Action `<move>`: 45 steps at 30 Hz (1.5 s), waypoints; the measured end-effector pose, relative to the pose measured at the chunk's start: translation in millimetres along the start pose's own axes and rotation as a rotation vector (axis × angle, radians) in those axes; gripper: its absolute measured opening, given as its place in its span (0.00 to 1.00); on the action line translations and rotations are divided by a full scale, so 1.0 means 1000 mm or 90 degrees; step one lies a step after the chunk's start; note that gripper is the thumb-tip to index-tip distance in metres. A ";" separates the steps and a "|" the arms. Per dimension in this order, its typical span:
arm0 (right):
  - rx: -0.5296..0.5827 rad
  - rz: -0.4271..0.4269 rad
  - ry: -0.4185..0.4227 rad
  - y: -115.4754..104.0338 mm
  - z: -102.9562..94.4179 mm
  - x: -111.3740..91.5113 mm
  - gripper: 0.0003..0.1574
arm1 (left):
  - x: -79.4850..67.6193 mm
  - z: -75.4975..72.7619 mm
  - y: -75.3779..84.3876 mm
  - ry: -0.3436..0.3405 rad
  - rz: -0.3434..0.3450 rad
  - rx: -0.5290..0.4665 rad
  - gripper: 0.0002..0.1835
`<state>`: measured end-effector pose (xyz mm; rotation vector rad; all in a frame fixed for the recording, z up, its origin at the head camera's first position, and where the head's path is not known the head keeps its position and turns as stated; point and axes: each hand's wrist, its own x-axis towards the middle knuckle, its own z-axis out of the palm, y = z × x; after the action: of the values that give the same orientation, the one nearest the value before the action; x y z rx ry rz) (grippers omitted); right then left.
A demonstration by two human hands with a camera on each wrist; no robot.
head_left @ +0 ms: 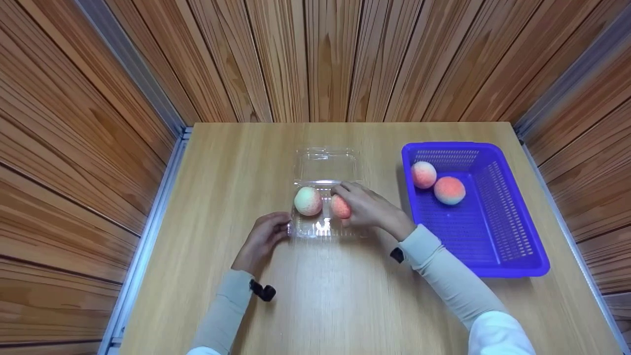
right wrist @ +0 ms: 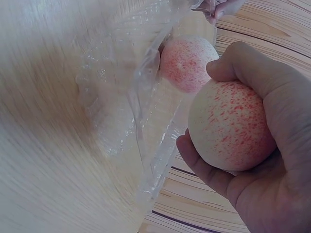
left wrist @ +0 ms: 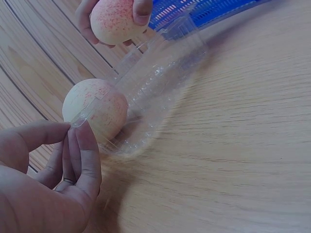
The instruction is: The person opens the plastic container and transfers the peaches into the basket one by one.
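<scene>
A clear plastic clamshell box [head_left: 325, 167] lies open on the table, its lid folded back toward the wall. In its left half sits a pale peach [head_left: 308, 201] with a pink blush. My left hand [head_left: 266, 234] pinches the rim of the box at its near left side, thumb against fingertips, as the left wrist view shows. My right hand [head_left: 367, 204] grips a second peach [right wrist: 233, 126] over the right half of the box, with fingers and thumb curled round it. In the left wrist view this held peach [left wrist: 112, 20] is above the box's edge.
To the right stands a blue-purple plastic basket [head_left: 475, 272] with slotted sides. Two more peaches lie in its far left corner, a smaller-looking peach [head_left: 424, 175] beside a redder peach [head_left: 449, 191]. Wood-plank walls [head_left: 325, 64] enclose the wooden table [head_left: 315, 305] at the back and sides.
</scene>
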<state>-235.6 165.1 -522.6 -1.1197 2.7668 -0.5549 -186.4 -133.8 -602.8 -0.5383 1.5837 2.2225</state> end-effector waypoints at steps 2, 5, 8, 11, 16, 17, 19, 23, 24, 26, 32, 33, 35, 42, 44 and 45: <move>0.005 0.002 -0.002 0.000 -0.001 -0.001 0.44 | 0.000 0.000 0.000 -0.001 0.000 0.000 0.07; 0.014 0.005 -0.004 0.000 -0.003 -0.002 0.45 | 0.000 0.000 0.000 -0.001 -0.001 0.001 0.08; 0.016 0.009 -0.003 0.000 -0.005 -0.003 0.46 | 0.000 0.000 0.000 0.001 0.000 0.003 0.08; 0.018 0.009 -0.001 0.001 -0.006 -0.004 0.46 | 0.000 0.000 0.000 0.001 0.002 0.001 0.07; 0.020 0.016 0.003 0.003 -0.009 -0.006 0.46 | 0.001 -0.001 0.000 -0.005 0.001 -0.006 0.07; 0.019 0.018 0.003 0.003 -0.010 -0.007 0.45 | 0.001 -0.001 0.000 -0.006 0.001 -0.008 0.08; 0.019 0.022 0.004 0.003 -0.011 -0.007 0.45 | 0.001 -0.001 0.000 -0.010 0.003 -0.010 0.09; 0.014 0.026 -0.003 0.005 -0.011 -0.008 0.45 | 0.002 0.000 0.000 -0.009 0.005 -0.011 0.09; 0.013 0.027 -0.005 0.005 -0.012 -0.008 0.44 | 0.002 0.000 -0.001 -0.008 0.005 -0.011 0.09; 0.007 0.028 -0.006 0.005 -0.013 -0.009 0.44 | 0.002 0.000 -0.001 -0.006 0.006 -0.010 0.09; -0.004 0.021 0.001 0.008 -0.016 -0.011 0.45 | 0.001 0.000 -0.001 0.000 0.006 -0.008 0.08; -0.005 0.021 0.002 0.008 -0.017 -0.011 0.45 | 0.001 0.000 -0.001 -0.001 0.005 -0.008 0.08; -0.007 0.022 0.003 0.009 -0.018 -0.012 0.44 | 0.001 0.000 0.000 -0.003 0.003 -0.010 0.07; -0.002 0.037 0.001 0.013 -0.024 -0.016 0.45 | 0.000 0.000 0.000 -0.003 0.001 -0.016 0.06; 0.002 0.046 0.002 0.015 -0.026 -0.017 0.45 | 0.000 0.000 0.000 -0.002 -0.002 -0.017 0.06; 0.004 0.049 0.002 0.016 -0.027 -0.017 0.45 | 0.000 0.000 0.000 -0.003 -0.003 -0.017 0.06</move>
<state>-239.7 195.2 -504.1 -1.0070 2.7954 -0.5566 -186.8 -134.0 -602.6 -0.5435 1.5519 2.2432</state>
